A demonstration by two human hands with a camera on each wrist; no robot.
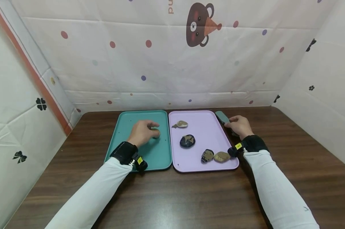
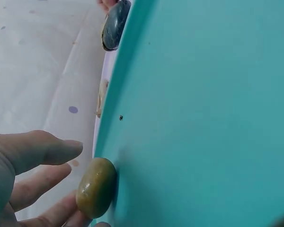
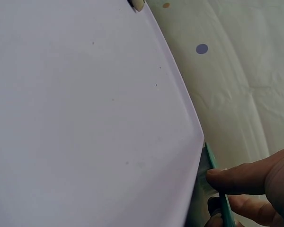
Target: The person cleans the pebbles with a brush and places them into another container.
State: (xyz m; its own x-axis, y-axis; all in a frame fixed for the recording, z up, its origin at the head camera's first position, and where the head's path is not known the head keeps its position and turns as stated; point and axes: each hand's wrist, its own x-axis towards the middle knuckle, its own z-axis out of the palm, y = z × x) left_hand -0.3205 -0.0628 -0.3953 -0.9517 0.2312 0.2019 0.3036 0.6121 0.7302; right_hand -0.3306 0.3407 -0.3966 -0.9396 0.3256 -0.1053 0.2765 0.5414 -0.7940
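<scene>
My left hand [image 1: 144, 132] is over the teal tray [image 1: 158, 159]. In the left wrist view its fingers reach around the far side of a smooth yellow-brown stone [image 2: 97, 188], and the thumb stands apart from it. That stone rests on the tray near its edge. Beside the lilac tray [image 1: 207, 133], my right hand [image 1: 239, 126] pinches a flat, rounded-ended green object [image 1: 221, 117] between thumb and fingers. Its exact kind is unclear, and the hand covers its lower part.
On the lilac tray lie a small pale-brown stone [image 1: 182, 124], a black stone with tan patches [image 1: 187, 141], a dark mottled stone [image 1: 207, 156] and an olive-tan stone [image 1: 222, 156]. Both trays stand side by side on a brown wooden table [image 1: 172, 197]. Patterned white sheeting [image 1: 161, 63] surrounds it.
</scene>
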